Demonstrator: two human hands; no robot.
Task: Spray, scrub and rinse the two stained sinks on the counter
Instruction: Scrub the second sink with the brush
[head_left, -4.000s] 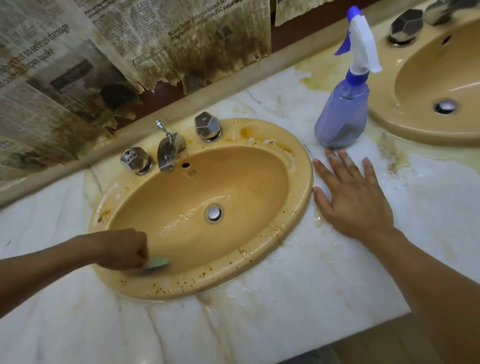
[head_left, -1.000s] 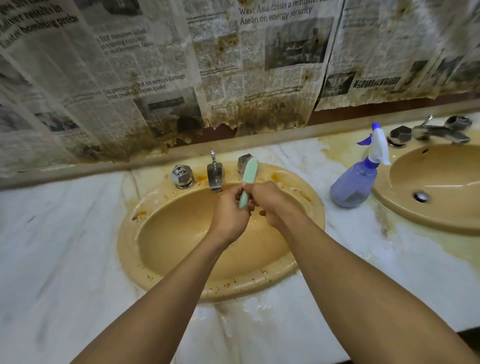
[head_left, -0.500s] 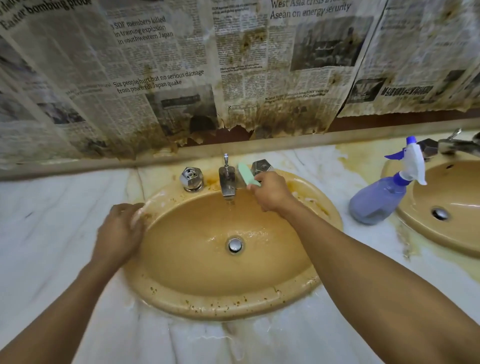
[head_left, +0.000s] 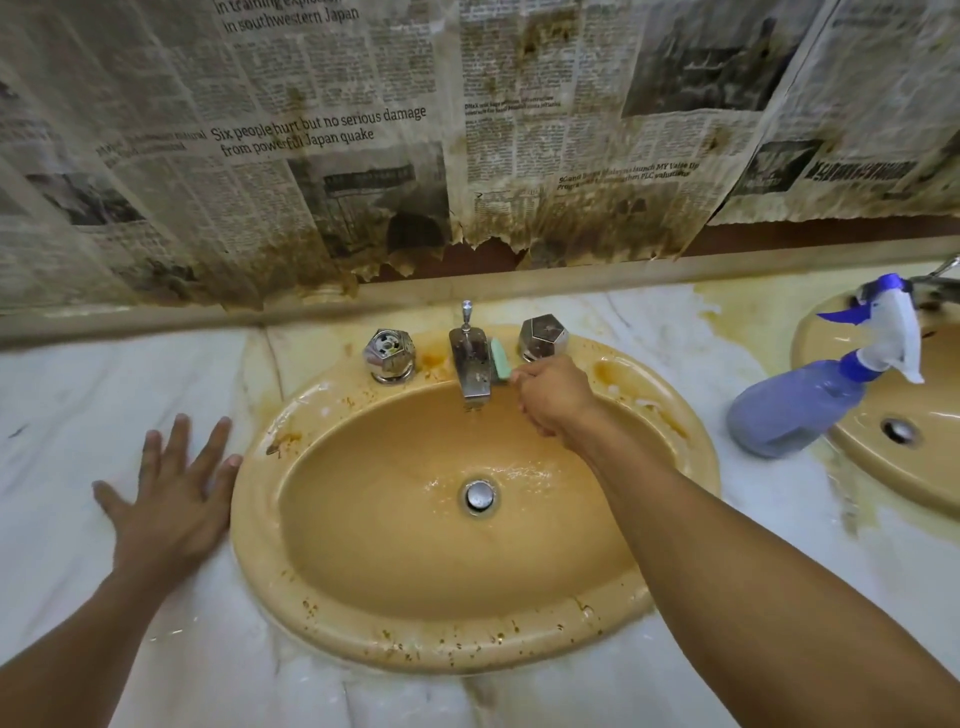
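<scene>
The right hand (head_left: 556, 395) reaches across the near sink (head_left: 415, 644) to the tap (head_left: 470, 364). Its grip is curled round the lower end of a green brush (head_left: 501, 358), and the brush head stands up against the right side of the spout. The left hand (head_left: 171, 493) lies flat on the marble table (head_left: 62, 405) just beside the sink's left rim, fingers spread, its grip released and holding nothing. The sink is yellow. Brown spots speckle the front of its rim, rust-coloured stains smear it near the tap, and water glistens around the drain (head_left: 479, 494). A purple spray bottle (head_left: 800, 410) with a white and blue head stands on the table between this sink and the second sink (head_left: 815, 332), which shows at the right edge. Stained, torn newspaper (head_left: 311, 130) covers the wall behind.
</scene>
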